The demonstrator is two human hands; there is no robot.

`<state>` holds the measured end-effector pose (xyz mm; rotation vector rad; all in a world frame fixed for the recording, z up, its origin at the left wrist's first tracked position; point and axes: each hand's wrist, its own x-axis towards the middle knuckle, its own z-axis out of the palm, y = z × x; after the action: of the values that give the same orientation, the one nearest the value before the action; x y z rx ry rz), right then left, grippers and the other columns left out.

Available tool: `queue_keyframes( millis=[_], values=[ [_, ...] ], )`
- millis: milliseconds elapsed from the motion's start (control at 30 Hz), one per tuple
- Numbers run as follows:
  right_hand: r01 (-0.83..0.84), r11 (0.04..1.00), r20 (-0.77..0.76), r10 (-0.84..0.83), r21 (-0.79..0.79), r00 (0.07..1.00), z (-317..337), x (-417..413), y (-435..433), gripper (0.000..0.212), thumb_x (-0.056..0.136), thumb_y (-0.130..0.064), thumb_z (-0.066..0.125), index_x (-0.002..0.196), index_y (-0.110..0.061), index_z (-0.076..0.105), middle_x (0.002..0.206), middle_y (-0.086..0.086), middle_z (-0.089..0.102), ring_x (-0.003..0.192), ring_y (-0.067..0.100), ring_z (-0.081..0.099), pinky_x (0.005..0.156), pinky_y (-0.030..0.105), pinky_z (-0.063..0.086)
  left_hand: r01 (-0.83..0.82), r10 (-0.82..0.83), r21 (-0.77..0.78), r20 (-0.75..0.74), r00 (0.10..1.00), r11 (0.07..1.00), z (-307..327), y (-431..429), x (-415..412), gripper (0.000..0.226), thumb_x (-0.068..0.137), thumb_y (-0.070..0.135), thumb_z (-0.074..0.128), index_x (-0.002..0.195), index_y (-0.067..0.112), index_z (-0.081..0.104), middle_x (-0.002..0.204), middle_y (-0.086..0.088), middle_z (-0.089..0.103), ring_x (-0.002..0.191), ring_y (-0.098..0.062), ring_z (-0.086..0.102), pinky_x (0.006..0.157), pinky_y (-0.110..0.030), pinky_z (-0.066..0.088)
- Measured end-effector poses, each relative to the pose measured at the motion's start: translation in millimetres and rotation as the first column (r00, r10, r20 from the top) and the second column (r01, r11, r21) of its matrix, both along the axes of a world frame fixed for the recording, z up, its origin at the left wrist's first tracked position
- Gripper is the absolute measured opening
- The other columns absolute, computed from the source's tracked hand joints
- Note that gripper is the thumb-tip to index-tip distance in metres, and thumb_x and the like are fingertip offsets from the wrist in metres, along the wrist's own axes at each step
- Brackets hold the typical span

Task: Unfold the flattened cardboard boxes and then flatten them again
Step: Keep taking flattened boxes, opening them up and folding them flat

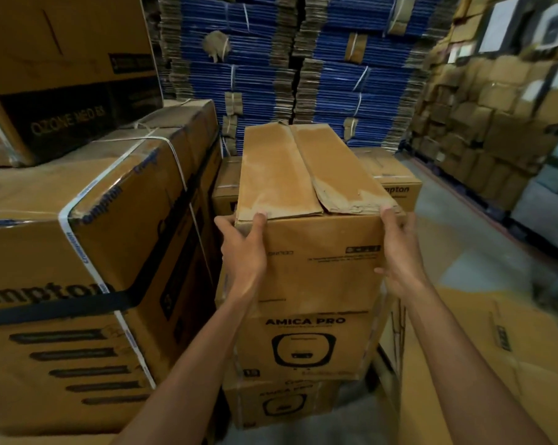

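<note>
Left of frame: strapped carton point(88, 261), printed "Crompton", with a darker carton marked "OZONE NEO" above it. Centre: erected cardboard box point(309, 220), top flaps folded shut, resting on a stack of "AMICA PRO" cartons point(306, 345). Left hand point(244, 248): fingers curled over the box's near left top edge, gripping it. Right hand point(399, 252): fingers spread, pressed flat against the box's right side, thumb at the top corner. Behind: bundled blue flat cartons point(271, 59).
</note>
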<state>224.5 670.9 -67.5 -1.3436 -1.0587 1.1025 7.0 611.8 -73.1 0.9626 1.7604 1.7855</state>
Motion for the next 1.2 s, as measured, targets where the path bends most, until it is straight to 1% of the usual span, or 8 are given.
queue_keyframes(
  millis=[100, 233, 400, 533, 733, 1000, 1100, 1200],
  values=[
    [0.129, 0.991, -0.206, -0.118, 0.040, 0.971, -33, -8, -17, 0.059, 0.095, -0.059, 0.057, 0.144, -0.037, 0.031, 0.146, -0.007, 0.040, 0.123, 0.018, 0.048, 0.090, 0.052, 0.053, -0.003, 0.024, 0.065, -0.327, 0.945, 0.998, -3, 0, -8, 0.047, 0.099, 0.055, 0.053, 0.132, 0.026, 0.036, 0.135, -0.004, 0.052, 0.126, -0.016, 0.050, 0.104, -0.042, 0.045],
    [0.337, 0.932, -0.377, -0.362, -0.131, 0.853, -116, -32, -53, 0.034, 0.098, -0.018, 0.064, 0.126, -0.026, 0.047, 0.120, -0.008, 0.055, 0.120, 0.026, 0.056, 0.099, 0.052, 0.051, 0.125, 0.031, 0.117, -0.839, 0.544, 0.985, 24, 10, -4, 0.058, 0.101, 0.056, 0.048, 0.147, 0.022, 0.036, 0.163, -0.005, 0.029, 0.152, -0.025, 0.022, 0.123, -0.053, 0.017],
    [-0.219, 0.881, -0.760, -0.209, -0.420, 0.616, -172, -65, -71, 0.053, 0.105, -0.022, 0.053, 0.154, -0.016, 0.037, 0.154, 0.020, 0.040, 0.139, 0.040, 0.042, 0.111, 0.056, 0.042, 0.174, -0.274, -0.258, -0.959, 0.076, 0.951, 54, 48, 24, 0.081, 0.093, 0.076, 0.039, 0.156, 0.027, 0.025, 0.169, -0.002, 0.018, 0.155, -0.028, 0.013, 0.122, -0.060, 0.013],
    [-0.297, 0.886, -0.851, -0.177, -0.356, 0.494, -174, -73, -55, 0.066, 0.097, -0.026, 0.065, 0.155, -0.014, 0.035, 0.160, 0.023, 0.028, 0.146, 0.038, 0.034, 0.114, 0.054, 0.039, 0.080, -0.380, -0.383, -0.924, -0.052, 0.920, 50, 63, 31, 0.094, 0.088, 0.084, 0.035, 0.160, 0.027, 0.017, 0.170, -0.005, 0.013, 0.155, -0.032, 0.012, 0.121, -0.061, 0.015],
    [-0.303, 0.903, -0.894, -0.163, -0.306, 0.417, -171, -80, -41, 0.114, 0.081, -0.022, 0.080, 0.162, -0.031, 0.001, 0.167, 0.018, 0.011, 0.151, 0.043, 0.017, 0.109, 0.058, 0.039, 0.058, -0.413, -0.419, -0.906, -0.093, 0.906, 46, 61, 30, 0.096, 0.085, 0.087, 0.037, 0.159, 0.029, 0.020, 0.168, -0.005, 0.021, 0.151, -0.031, 0.025, 0.118, -0.058, 0.025],
    [-0.213, 0.919, -0.882, -0.223, -0.332, 0.414, -145, -82, -45, 0.123, 0.078, -0.020, 0.079, 0.159, -0.039, -0.011, 0.168, 0.015, 0.007, 0.153, 0.040, 0.009, 0.119, 0.063, 0.023, 0.059, -0.479, -0.490, -0.867, -0.136, 0.870, 59, 58, 42, 0.102, 0.083, 0.081, 0.051, 0.163, 0.034, 0.010, 0.167, -0.003, 0.026, 0.151, -0.032, 0.026, 0.118, -0.059, 0.027],
    [-0.078, 0.965, -0.854, -0.184, -0.252, 0.487, -123, -70, -46, 0.117, 0.074, -0.018, 0.081, 0.156, -0.047, 0.003, 0.159, 0.007, 0.036, 0.146, 0.034, 0.034, 0.118, 0.061, 0.026, 0.095, -0.493, -0.500, -0.866, -0.087, 0.861, 77, 59, 50, 0.101, 0.084, 0.076, 0.058, 0.163, 0.036, 0.008, 0.166, -0.003, 0.027, 0.149, -0.031, 0.029, 0.116, -0.056, 0.030],
    [0.086, 0.979, -0.748, -0.196, -0.183, 0.634, -97, -44, -41, 0.107, 0.084, -0.010, 0.077, 0.159, -0.039, 0.008, 0.152, -0.004, 0.042, 0.134, 0.020, 0.045, 0.112, 0.045, 0.040, 0.212, -0.544, -0.518, -0.834, 0.089, 0.829, 98, 54, 49, 0.103, 0.082, 0.070, 0.067, 0.161, 0.042, 0.007, 0.165, -0.004, 0.029, 0.143, -0.031, 0.034, 0.115, -0.053, 0.032]
  ],
)
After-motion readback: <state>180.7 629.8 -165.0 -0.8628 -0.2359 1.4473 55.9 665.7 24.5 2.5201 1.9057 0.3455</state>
